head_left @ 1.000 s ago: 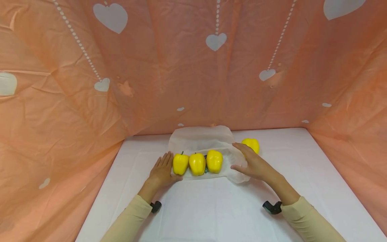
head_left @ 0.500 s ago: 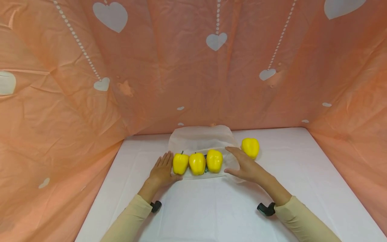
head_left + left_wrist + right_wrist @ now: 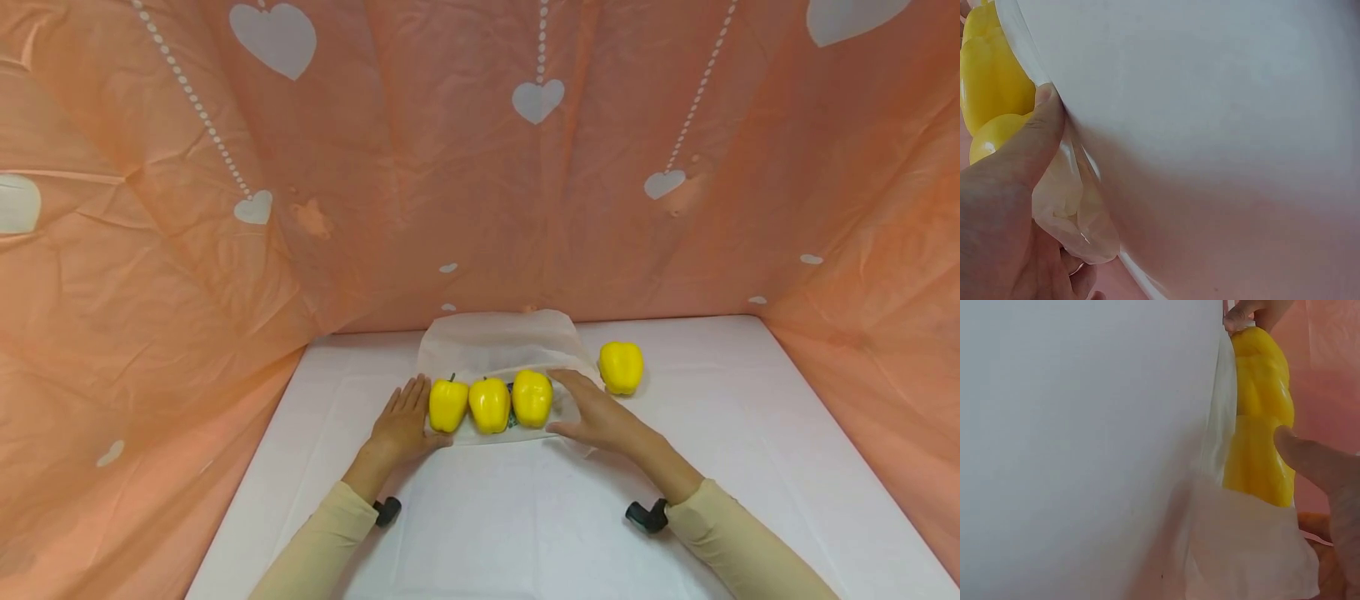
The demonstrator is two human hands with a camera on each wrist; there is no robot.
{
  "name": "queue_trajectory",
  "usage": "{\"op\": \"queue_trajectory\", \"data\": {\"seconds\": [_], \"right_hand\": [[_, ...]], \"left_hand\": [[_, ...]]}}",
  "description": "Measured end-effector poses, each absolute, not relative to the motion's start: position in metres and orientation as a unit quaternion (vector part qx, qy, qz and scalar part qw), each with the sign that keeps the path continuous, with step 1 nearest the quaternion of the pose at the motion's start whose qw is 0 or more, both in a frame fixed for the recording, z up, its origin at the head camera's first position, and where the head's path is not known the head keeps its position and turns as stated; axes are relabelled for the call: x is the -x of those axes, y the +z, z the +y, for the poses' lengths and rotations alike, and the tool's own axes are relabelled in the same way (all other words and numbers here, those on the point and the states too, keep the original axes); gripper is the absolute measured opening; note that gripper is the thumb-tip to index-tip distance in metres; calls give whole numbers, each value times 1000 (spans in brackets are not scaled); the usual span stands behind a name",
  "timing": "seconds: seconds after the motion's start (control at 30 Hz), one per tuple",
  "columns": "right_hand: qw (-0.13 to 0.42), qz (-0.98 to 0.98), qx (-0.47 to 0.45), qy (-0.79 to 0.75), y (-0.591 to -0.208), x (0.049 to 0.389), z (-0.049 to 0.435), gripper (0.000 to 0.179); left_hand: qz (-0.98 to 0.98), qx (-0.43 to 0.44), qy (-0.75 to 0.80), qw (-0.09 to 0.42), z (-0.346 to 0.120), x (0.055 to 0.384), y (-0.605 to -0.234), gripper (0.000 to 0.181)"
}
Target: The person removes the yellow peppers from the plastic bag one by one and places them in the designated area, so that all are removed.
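Three yellow bell peppers stand side by side on a thin, translucent whitish bag or sheet [image 3: 498, 333] in the head view: a left pepper [image 3: 447, 407], a middle pepper [image 3: 489, 406] and a right pepper [image 3: 532, 399]. Dark print shows between the middle and right ones. My left hand [image 3: 400, 429] lies against the left pepper with straight fingers, its thumb [image 3: 1047, 122] on the sheet's near edge. Beside the right pepper is my right hand [image 3: 603, 415], thumb and fingers spread apart. Its thumb [image 3: 1310, 456] shows near the yellow peppers; contact cannot be told.
A fourth yellow pepper [image 3: 621, 367] sits apart at the back right, beyond my right hand. White cloth [image 3: 480, 517] covers the table. Behind and at the sides hangs an orange-pink curtain [image 3: 465, 167] with white hearts.
My right hand has moved left over the sheet to the right pepper, uncovering the separate pepper at the back right. The left hand and the three peppers have stayed in place.
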State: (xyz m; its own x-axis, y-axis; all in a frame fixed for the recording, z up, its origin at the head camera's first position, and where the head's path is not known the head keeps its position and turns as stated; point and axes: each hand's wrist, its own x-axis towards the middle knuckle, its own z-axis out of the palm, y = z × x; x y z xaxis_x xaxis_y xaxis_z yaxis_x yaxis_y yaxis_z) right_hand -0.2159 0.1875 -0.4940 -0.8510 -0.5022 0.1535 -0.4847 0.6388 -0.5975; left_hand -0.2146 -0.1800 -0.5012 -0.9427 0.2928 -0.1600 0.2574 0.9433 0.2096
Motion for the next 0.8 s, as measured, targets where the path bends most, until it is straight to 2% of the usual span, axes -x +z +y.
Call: {"op": "queue_trajectory", "data": {"seconds": [0.47,0.8], "right_hand": [[10,906,265,-330,-504,222,173,93],[29,912,229,-338,-505,220,164,97]], "left_hand": [[980,-143,94,97,-179,216,-500,110],[981,-140,92,101,-179,215,-500,111]]}}
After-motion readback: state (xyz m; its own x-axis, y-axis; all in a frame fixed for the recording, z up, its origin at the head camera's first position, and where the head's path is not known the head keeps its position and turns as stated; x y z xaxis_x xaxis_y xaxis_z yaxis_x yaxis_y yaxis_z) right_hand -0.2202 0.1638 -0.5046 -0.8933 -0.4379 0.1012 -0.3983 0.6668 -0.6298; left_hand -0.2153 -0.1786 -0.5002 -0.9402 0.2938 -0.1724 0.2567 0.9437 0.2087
